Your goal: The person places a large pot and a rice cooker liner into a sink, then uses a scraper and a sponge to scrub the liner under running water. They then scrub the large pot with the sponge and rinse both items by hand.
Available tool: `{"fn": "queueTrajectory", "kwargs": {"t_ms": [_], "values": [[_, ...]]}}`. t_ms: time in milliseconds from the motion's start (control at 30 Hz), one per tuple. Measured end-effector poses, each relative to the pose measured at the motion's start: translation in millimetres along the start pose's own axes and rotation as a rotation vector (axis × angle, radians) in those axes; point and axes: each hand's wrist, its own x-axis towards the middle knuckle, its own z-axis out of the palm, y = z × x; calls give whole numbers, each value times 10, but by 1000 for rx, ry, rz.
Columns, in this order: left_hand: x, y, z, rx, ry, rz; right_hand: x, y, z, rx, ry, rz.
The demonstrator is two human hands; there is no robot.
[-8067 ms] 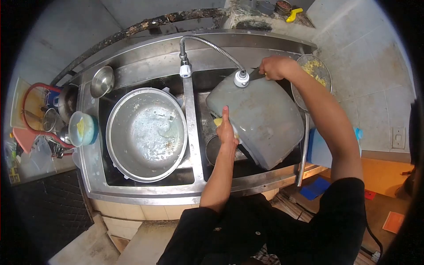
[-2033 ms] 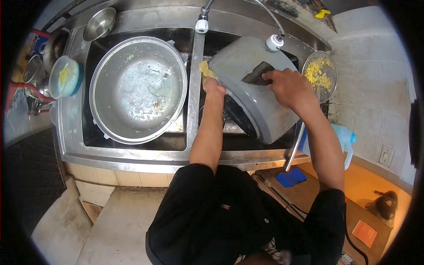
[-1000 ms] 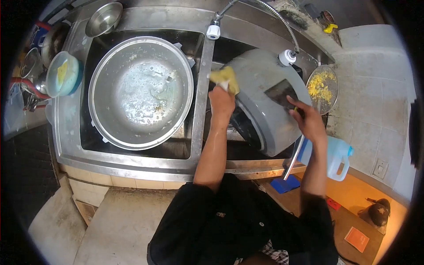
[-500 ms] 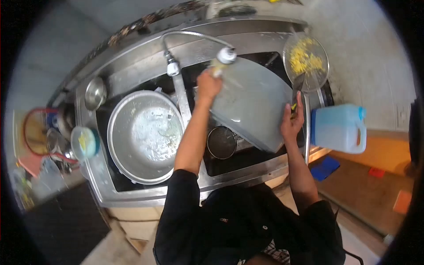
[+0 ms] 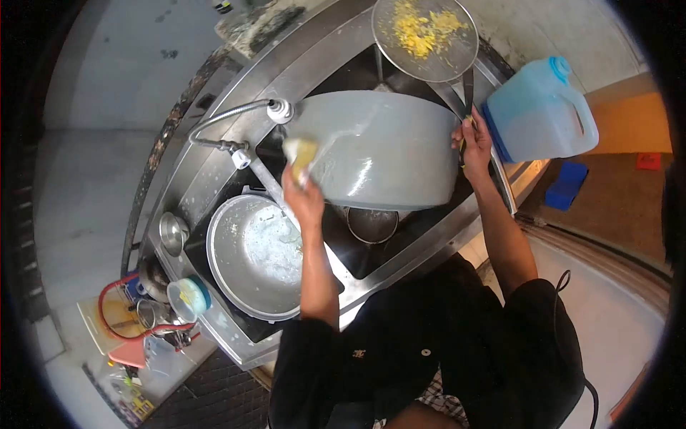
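A large grey pot (image 5: 386, 146) lies on its side in the right sink basin, its curved outer wall facing up. My left hand (image 5: 305, 196) grips a yellowish sponge (image 5: 303, 154) at the pot's left end. At the opposite end, my right hand (image 5: 473, 146) has its fingers wrapped round something dark, beside the pot's edge and the handle of a round strainer (image 5: 457, 53); exactly what it grips is unclear. Yellow scraps (image 5: 421, 30) lie in the strainer. Below the pot, a small round strainer (image 5: 372, 224) is partly hidden.
A wide metal pot (image 5: 216, 268) with suds stands in the left basin. The faucet (image 5: 241, 158) and its hose arch between the basins. A blue jug (image 5: 539, 114) stands at the right. Small bowls (image 5: 174, 234) and a tub (image 5: 189, 299) are at the left.
The view has turned. My left hand and the sponge have moved from the pot's upper left, near the spray head, down along its left end. My right hand stays at the other end.
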Motion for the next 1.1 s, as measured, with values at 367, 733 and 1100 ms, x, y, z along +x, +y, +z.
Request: {"fn": "queueTrajectory", "kwargs": {"t_ms": [367,733,1100], "values": [[-1000,455,590,-1609,147,-1077,-279,-1234,646,-884,-879,-341],[-761,581,646,-1471,593,-1273,-22,-1675,2123,-1801,-1244,-287],[-786,522,747,-1473,564,-1263,34,-1642,2308,-1795,-1253,-295]]}}
